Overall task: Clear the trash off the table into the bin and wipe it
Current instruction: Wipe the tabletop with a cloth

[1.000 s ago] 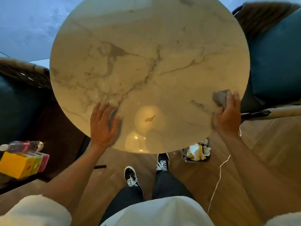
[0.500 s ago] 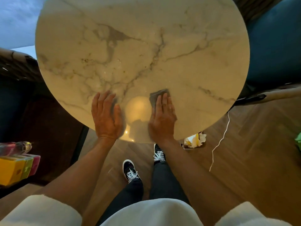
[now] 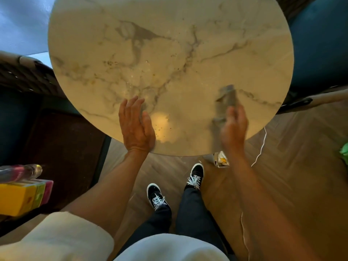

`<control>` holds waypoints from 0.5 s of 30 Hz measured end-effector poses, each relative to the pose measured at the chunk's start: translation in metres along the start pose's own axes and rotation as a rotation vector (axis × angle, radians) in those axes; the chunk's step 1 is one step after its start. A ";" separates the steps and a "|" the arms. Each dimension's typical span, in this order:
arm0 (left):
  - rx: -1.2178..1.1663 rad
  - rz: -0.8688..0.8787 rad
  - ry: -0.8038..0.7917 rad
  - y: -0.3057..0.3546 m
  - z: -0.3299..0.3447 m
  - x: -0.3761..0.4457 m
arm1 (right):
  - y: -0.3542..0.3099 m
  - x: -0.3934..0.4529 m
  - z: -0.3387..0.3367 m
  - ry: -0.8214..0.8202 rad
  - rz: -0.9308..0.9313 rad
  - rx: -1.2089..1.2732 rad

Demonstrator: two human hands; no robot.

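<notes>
A round marble table (image 3: 169, 44) fills the upper part of the head view. My left hand (image 3: 135, 125) lies flat on its near edge, fingers spread, holding nothing. My right hand (image 3: 233, 127) presses a grey cloth (image 3: 226, 98) against the tabletop near the right front edge; both are motion-blurred. Small specks and crumbs (image 3: 163, 127) dot the marble between my hands and toward the centre. On the floor under the table's edge, a bin with crumpled yellow and white trash (image 3: 221, 160) shows partly beside my right forearm.
Dark teal chairs stand at the right (image 3: 320, 44) and the left (image 3: 17, 110). A yellow and pink box stack (image 3: 22, 196) with a plastic bottle (image 3: 20, 172) on top sits at the left. A white cable (image 3: 260, 149) trails over the wooden floor. My shoes (image 3: 195, 174) are below the table.
My right hand swept the cloth from the right edge to the middle front, then back to the right. My left hand stayed flat on the near edge.
</notes>
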State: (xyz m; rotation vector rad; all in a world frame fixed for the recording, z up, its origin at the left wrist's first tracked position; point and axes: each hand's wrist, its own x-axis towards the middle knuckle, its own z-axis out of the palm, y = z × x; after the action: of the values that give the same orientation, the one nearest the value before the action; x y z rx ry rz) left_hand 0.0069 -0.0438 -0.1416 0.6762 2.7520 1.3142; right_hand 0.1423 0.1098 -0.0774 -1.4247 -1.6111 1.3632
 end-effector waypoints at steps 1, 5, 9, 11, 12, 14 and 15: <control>-0.006 0.003 -0.010 0.000 0.000 0.000 | 0.008 0.007 -0.014 0.037 -0.026 -0.073; -0.050 0.020 -0.014 -0.001 0.000 -0.001 | 0.050 0.011 -0.035 -0.045 -0.174 -0.509; -0.111 0.037 -0.008 -0.002 0.001 -0.002 | 0.077 -0.016 0.008 -0.115 -0.281 -0.678; -0.171 0.048 0.030 -0.003 -0.003 -0.001 | 0.077 -0.041 0.035 -0.126 -0.346 -0.689; -0.216 0.068 0.068 -0.004 -0.004 -0.001 | 0.077 -0.052 0.048 -0.140 -0.381 -0.673; -0.285 0.133 0.126 0.001 -0.004 -0.003 | 0.071 -0.067 0.075 -0.206 -0.397 -0.611; -0.310 0.146 0.161 0.005 -0.006 -0.003 | 0.065 -0.072 0.088 -0.262 -0.398 -0.580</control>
State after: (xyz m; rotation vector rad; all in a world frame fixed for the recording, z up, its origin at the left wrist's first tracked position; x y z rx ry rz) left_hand 0.0099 -0.0466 -0.1346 0.7882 2.5638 1.8511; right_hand 0.1036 0.0081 -0.1514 -1.1471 -2.4485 0.9119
